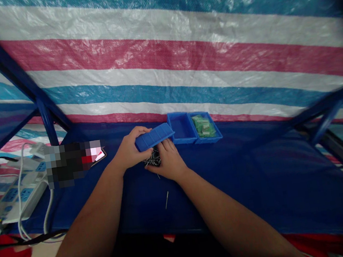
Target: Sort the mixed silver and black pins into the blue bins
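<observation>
My left hand [131, 150] grips a small blue plastic bin [154, 137] that is tipped on its side, its ribbed outer wall facing me. Below the bin's edge, a bunch of thin silvery metal pins [153, 158] shows between my hands. My right hand [171, 160] curls around these pins from the right, its thumb beneath them and its fingertips close to the bin. The bin's inside is hidden from view. One loose pin [166, 200] lies on the blue table nearer to me.
Behind my right hand stand an open blue bin [181, 128] and a blue bin holding green packets [203, 126]. To the left are a phone [99, 155], a power strip [24, 196] and white cables. Blue metal frame posts [46, 120] and a striped tarp [181, 59] bound the table [245, 177].
</observation>
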The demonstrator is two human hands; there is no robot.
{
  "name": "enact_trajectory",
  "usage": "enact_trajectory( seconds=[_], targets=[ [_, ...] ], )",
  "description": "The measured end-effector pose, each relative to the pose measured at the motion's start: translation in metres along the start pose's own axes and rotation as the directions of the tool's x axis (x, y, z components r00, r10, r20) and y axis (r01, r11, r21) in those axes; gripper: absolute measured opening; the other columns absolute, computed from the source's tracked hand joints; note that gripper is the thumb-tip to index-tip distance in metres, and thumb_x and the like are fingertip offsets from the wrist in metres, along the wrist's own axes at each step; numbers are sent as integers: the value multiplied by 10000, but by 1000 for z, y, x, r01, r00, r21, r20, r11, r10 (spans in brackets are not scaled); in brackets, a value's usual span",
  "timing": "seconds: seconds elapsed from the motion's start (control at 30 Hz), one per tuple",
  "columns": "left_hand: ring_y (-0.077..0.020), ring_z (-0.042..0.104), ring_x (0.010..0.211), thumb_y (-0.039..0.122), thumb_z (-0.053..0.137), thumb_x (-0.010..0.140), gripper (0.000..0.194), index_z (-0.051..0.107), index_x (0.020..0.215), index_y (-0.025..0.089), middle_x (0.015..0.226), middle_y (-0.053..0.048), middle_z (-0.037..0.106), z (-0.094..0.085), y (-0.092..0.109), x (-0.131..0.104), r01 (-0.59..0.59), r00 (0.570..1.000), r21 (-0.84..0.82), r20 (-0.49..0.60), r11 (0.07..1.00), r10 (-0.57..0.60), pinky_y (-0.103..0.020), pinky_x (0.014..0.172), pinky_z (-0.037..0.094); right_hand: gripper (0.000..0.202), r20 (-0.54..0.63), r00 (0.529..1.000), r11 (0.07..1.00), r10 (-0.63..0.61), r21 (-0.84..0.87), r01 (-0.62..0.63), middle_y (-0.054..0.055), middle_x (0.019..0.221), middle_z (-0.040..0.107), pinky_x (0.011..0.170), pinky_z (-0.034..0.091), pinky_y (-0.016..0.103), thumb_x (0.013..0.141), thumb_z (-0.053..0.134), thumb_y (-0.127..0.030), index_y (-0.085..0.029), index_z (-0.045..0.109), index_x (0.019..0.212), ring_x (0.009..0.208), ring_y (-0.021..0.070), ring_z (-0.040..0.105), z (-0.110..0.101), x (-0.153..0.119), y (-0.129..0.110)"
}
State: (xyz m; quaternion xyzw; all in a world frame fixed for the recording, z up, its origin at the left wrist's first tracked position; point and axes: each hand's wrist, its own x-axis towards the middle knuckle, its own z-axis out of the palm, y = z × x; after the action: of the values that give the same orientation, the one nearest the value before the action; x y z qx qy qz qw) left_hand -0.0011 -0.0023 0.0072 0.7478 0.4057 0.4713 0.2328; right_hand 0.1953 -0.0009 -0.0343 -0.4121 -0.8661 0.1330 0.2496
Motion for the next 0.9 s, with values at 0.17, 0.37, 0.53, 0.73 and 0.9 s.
enact_trajectory(
  seconds=[0.17,0.37,0.53,0.73,0.9],
  targets=[
    [-321,633,1232,142,745,678,633,544,1271,237,1298,-124,660,0,0,0,-5,999,-35,39,999,6,-515,1044,491,1174,-3,1000,1000,-9,14,9,183,1531,363,1193,311,596,639,820,-665,-199,280,1571,1437,408,337,-3,-1,-1],
    [-327,628,1236,137,745,674,646,556,1283,241,1305,-127,648,-1,1,0,-23,998,-23,60,999,24,-522,1036,497,1181,-2,1000,1000,4,2,-4,168,1576,323,1191,299,614,661,788,-702,-223,246,1594,1460,415,304,1,-1,0],
    [-327,631,1232,128,745,665,642,558,1269,238,1304,-127,651,0,2,0,-42,997,-17,69,999,43,-516,1027,502,1137,20,1000,1000,12,-28,-11,165,1576,341,1199,283,610,661,786,-700,-217,303,1570,1451,409,325,6,-2,3],
    [-321,634,1236,115,734,665,623,559,1251,232,1301,-124,659,0,3,-1,-38,999,-12,29,999,38,-524,1040,494,1136,27,999,999,22,-42,-21,163,1576,344,1197,276,619,655,781,-705,-216,310,1566,1468,423,287,2,-1,0],
    [-316,642,1231,108,724,671,579,555,1213,222,1304,-132,666,-1,5,0,-42,999,-7,-9,999,42,-524,1038,494,1106,8,1000,1000,24,-9,-24,168,1537,393,1186,314,581,661,790,-680,-200,338,1549,1432,401,348,0,-1,-2]
  ],
)
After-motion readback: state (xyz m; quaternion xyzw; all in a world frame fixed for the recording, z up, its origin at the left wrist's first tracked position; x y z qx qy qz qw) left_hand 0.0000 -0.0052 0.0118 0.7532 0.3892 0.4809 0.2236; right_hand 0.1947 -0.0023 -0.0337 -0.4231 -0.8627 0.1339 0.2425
